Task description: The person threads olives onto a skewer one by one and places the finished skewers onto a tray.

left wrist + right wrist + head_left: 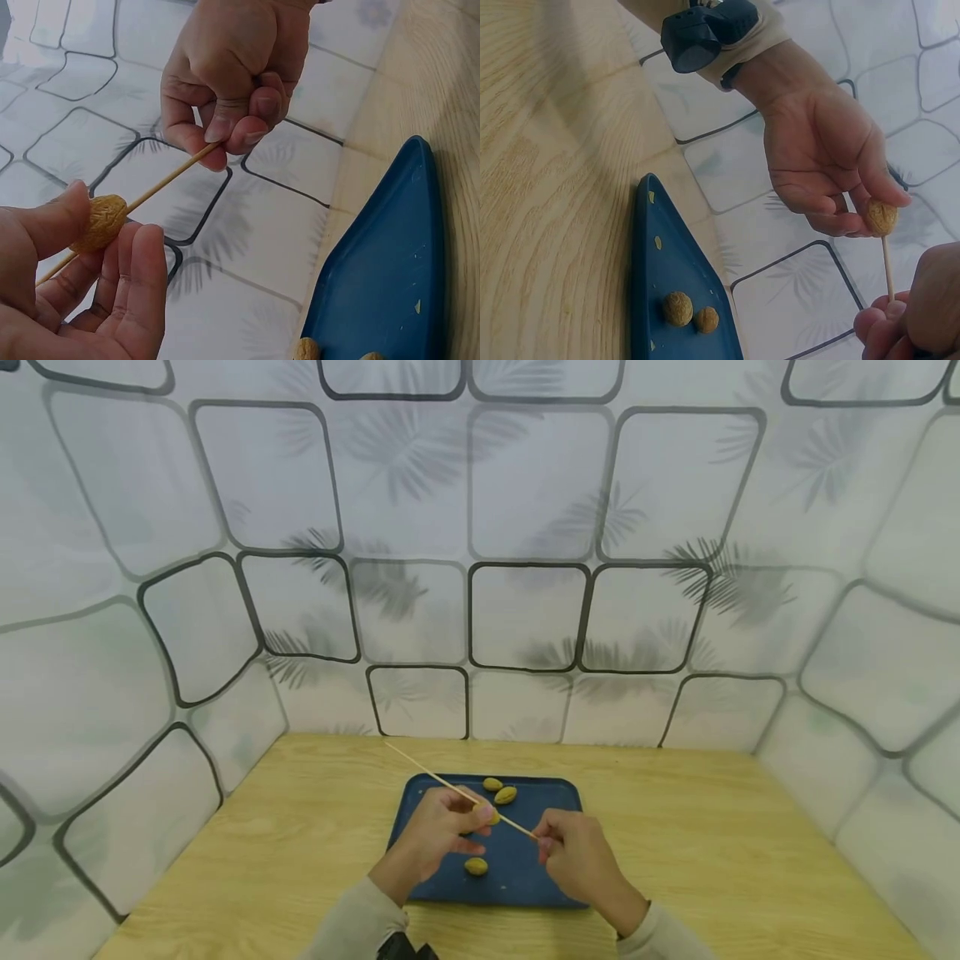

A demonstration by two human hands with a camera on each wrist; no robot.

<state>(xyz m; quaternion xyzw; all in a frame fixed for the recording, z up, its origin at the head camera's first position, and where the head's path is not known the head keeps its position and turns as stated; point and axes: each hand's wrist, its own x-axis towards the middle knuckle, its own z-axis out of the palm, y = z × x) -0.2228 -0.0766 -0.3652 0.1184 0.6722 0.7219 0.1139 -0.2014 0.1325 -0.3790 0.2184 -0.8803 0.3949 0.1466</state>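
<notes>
Above the blue tray [517,868], my left hand [438,827] pinches a wrinkled yellow-brown nut-like piece [106,223] between thumb and fingers. A thin wooden stick [169,178] passes through or along this piece; its far end points up and left in the head view. My right hand [581,856] grips the stick's other end between thumb and curled fingers, a short way from the piece. In the right wrist view the piece [882,217] sits at my left fingertips, with the stick [888,268] running down to my right hand [922,307].
On the tray lie similar pieces: two near its back edge, one [492,784] beside another [506,796], and one [476,866] nearer the front. Small pale flakes [658,242] dot the tray. It rests on a wooden table [720,843], with patterned cloth [525,618] behind and at both sides.
</notes>
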